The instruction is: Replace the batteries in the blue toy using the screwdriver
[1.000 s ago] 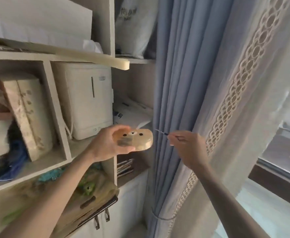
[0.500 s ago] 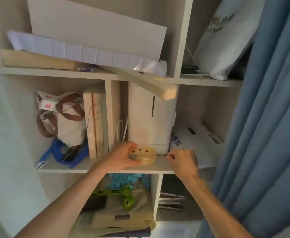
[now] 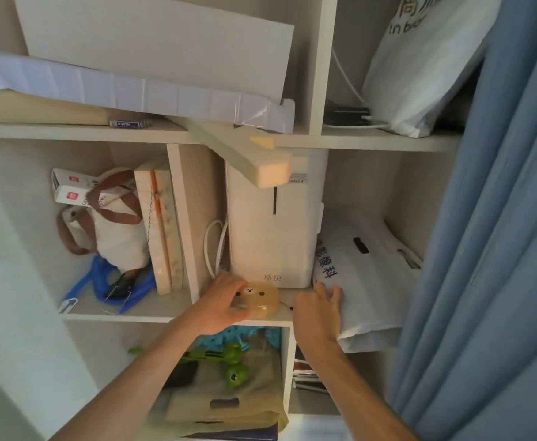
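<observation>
My left hand (image 3: 219,308) grips a round yellowish case with a bear face (image 3: 259,302), which sits at the front of the middle shelf (image 3: 152,316). My right hand (image 3: 319,310) lies flat on the same shelf just right of the case, its fingers spread against a white plastic bag (image 3: 365,281). Between case and hand, a thin dark-tipped tool, probably the small screwdriver (image 3: 287,306), lies on the shelf board. No blue toy can be made out for certain; something teal (image 3: 229,335) shows in the compartment below.
A white appliance (image 3: 270,230) stands behind the case, with a wooden bar (image 3: 248,157) jutting out above it. Left compartment holds a cloth bag (image 3: 114,224), boards and blue cord (image 3: 108,288). A green toy (image 3: 236,364) lies below. Blue curtain (image 3: 499,249) hangs at right.
The view swung from the curtain to the shelf unit. My left hand brought the bear case down onto the shelf. My right hand no longer pinches the screwdriver and now lies flat.
</observation>
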Motion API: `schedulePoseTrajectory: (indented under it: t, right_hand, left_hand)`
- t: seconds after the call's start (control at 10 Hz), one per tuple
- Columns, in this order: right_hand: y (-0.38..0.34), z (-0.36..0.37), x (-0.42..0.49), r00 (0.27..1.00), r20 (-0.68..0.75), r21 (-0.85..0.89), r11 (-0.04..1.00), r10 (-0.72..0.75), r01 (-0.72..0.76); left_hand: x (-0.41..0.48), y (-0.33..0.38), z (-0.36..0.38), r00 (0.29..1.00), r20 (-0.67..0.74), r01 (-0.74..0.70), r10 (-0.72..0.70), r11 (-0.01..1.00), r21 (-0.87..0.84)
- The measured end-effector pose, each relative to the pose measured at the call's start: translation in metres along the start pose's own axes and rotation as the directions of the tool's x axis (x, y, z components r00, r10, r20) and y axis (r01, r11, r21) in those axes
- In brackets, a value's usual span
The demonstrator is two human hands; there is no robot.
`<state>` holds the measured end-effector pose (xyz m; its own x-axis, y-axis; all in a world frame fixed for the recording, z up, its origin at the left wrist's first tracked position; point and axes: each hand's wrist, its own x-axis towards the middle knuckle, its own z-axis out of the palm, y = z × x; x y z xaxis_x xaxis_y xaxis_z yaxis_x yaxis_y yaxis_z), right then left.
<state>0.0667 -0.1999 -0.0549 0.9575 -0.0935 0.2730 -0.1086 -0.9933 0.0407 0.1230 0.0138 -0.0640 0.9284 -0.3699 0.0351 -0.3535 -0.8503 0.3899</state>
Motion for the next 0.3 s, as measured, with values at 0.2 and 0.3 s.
schedulePoseTrajectory:
  t: [0.2, 0.3]
  right_hand:
    - [0.004, -0.010, -0.002, 0.990, -0.108, 0.119, 0.987, -0.094, 0.107]
    - [0.012, -0.013, -0.005, 0.973, -0.209, 0.367, 0.915, -0.096, 0.169]
  left_hand:
    - [-0.026, 0.009, -0.006, 0.994, -0.112, 0.002, -0.016, 0.992, -0.127]
    - [-0.052, 0.028, -0.018, 0.981, -0.190, -0.019, -0.030, 0.968, -0.251]
